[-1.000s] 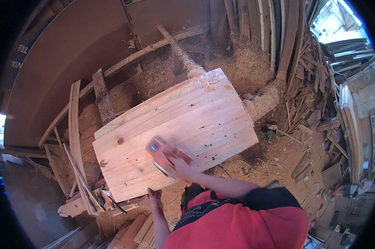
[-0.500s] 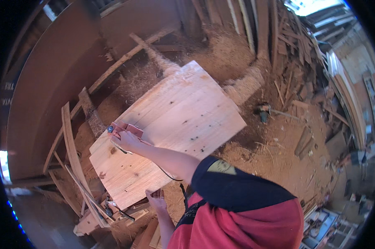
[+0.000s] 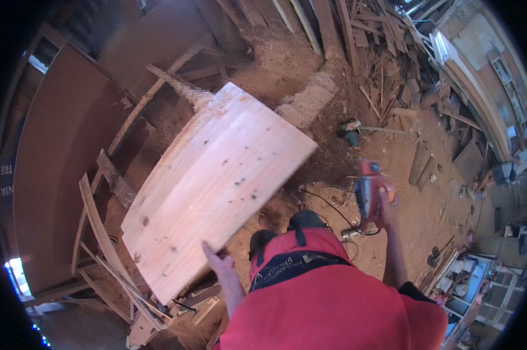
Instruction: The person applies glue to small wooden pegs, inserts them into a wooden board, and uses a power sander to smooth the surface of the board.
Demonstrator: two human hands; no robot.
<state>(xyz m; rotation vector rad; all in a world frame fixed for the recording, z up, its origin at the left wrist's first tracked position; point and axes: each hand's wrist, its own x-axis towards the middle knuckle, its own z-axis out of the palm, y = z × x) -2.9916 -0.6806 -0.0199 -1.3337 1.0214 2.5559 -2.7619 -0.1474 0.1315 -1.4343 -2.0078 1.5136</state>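
Note:
A wide, pale wooden panel [image 3: 216,169] with dark knots and small dark holes lies slanted in front of me. My left hand [image 3: 221,265] grips its near edge, thumb on the top face; its other fingers are partly hidden. Out to the right, away from the panel, my right hand [image 3: 387,210] is closed around an orange-and-grey power tool, apparently an electric hand planer [image 3: 366,195], slightly blurred. A dark cord [image 3: 336,208] trails from near this tool across the floor.
Long wooden strips [image 3: 103,216] stand and lean at the left, beside a large brown sheet [image 3: 59,146]. Shavings [image 3: 310,99] cover the floor beyond the panel. A dark green power tool [image 3: 351,135] lies on the ground. Scrap wood [image 3: 386,70] is heaped at the far right.
My right hand has lifted the power tool off the panel's left part and swung it far to the right. My left hand stays at the near edge. The view has shifted.

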